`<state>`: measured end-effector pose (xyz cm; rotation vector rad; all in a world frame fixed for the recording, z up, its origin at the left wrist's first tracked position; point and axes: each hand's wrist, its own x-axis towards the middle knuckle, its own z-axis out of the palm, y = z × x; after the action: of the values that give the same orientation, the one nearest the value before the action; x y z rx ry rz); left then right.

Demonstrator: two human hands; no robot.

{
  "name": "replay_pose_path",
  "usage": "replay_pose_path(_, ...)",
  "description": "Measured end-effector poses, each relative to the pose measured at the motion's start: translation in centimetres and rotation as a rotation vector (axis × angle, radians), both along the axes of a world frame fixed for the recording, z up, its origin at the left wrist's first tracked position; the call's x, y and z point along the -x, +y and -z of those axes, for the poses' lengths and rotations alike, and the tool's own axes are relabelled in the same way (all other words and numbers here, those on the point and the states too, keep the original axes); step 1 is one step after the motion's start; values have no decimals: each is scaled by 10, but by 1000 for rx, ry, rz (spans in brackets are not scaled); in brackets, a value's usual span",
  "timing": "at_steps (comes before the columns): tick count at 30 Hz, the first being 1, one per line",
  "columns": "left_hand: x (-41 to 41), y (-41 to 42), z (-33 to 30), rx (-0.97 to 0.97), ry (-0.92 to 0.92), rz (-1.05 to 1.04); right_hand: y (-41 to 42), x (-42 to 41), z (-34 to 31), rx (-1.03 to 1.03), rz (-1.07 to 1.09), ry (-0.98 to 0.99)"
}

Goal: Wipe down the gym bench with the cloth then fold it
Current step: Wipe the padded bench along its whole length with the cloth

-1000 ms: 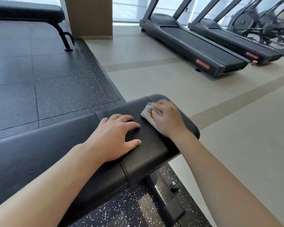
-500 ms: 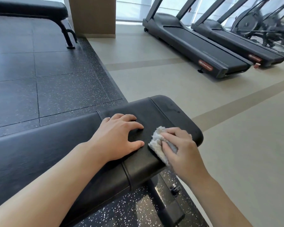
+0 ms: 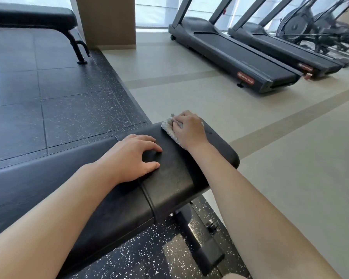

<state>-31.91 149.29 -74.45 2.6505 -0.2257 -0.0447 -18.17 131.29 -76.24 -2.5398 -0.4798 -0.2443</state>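
- Your right hand (image 3: 189, 130) sits at the far edge of the gym bench (image 3: 179, 174) seat pad, fingers curled over the cloth (image 3: 168, 128) and pressing it onto the black vinyl.
- Cloth is white, crumpled – most of it under your palm, w/ a bunched part sticking out to the left of your fingers and a strip showing along the thumb side toward your wrist.
- Your left hand (image 3: 132, 156) is near the right one, closer to you & to its left – flat on the pad, fingers spread w/ a slight bend, thumb out, holding nothing. It lies just beside the seam between the seat pad and the longer back pad.
- Bench runs from lower left up to under your hands; its rounded end is just right of your right wrist. Below your forearms you see the bench's metal frame (image 3: 197, 238) w/ an adjuster knob on speckled rubber flooring.
- Beyond your right hand, well apart across the beige floor: two treadmills. The nearer treadmill (image 3: 236, 57) has a red oval badge reading "STARTRAC" on its rear corner; the farther treadmill (image 3: 290, 51) carries a similar red badge, too blurred to read for sure.
- Far beyond your left hand – a second bench (image 3: 32, 15) on dark tiles, next to a tan pillar (image 3: 107, 21).
- Far right of the treadmills: exercise bikes (image 3: 318, 31), no text legible.
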Motion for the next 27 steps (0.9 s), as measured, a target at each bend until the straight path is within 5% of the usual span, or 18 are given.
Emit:
replay_pose_path(9, 1, -11, 7, -3, -69, 21, -96, 158, 8, -92, -130, -57)
replay_pose_path(19, -3, 7, -2, -85, -7, -89, -40, 39, -4, 18, 38, -20)
replay_pose_path(27, 2, 38, -7, -84, 5, -188, 15, 135, 0, -53, -281, -8)
